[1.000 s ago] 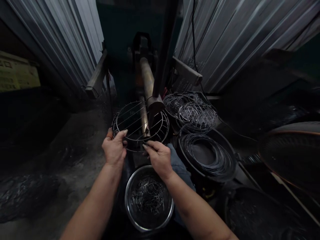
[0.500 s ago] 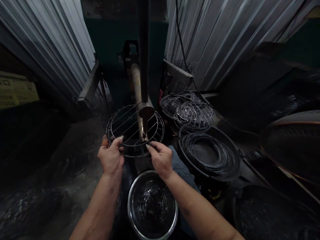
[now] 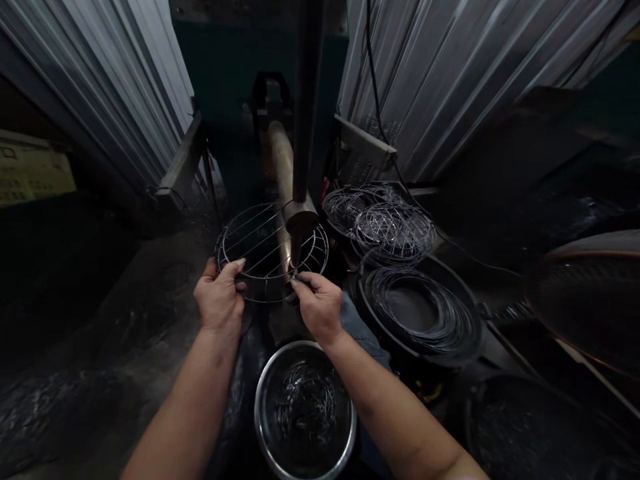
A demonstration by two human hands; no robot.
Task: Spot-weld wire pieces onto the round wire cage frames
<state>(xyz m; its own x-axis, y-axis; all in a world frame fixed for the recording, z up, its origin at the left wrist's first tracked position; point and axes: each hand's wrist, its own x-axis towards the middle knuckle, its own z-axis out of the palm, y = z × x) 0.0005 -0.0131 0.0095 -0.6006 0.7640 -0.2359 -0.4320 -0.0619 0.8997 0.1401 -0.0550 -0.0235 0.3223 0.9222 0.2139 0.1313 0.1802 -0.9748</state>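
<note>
A round wire rack (image 3: 265, 277), a double ring crossed by parallel wires, is held out level around the machine's electrodes. My left hand (image 3: 220, 290) is closed on its left near rim, thumb on top. At the right near rim, my right hand (image 3: 317, 300) pinches with thumb and forefinger, right beside the tip of the upper electrode (image 3: 296, 247); what lies between those fingertips is too small to make out. The lower electrode arm (image 3: 284, 163) runs beneath the rack. Below my hands stands a metal bowl (image 3: 261, 427) with many short bent wires (image 3: 306, 403) in it.
On the right, a dark basin (image 3: 470, 333) holds a coil of wire hoops (image 3: 380, 303). Behind it lie stacked wire racks (image 3: 393, 230). The dark green machine body (image 3: 225, 80) stands ahead, between corrugated metal sheets (image 3: 420, 73). A yellow box (image 3: 35, 170) is at far left.
The rack has tilted slightly and shifted up in the view with both hands. My right fingertips have come up closer to the electrode tip. The view has turned a little to the left.
</note>
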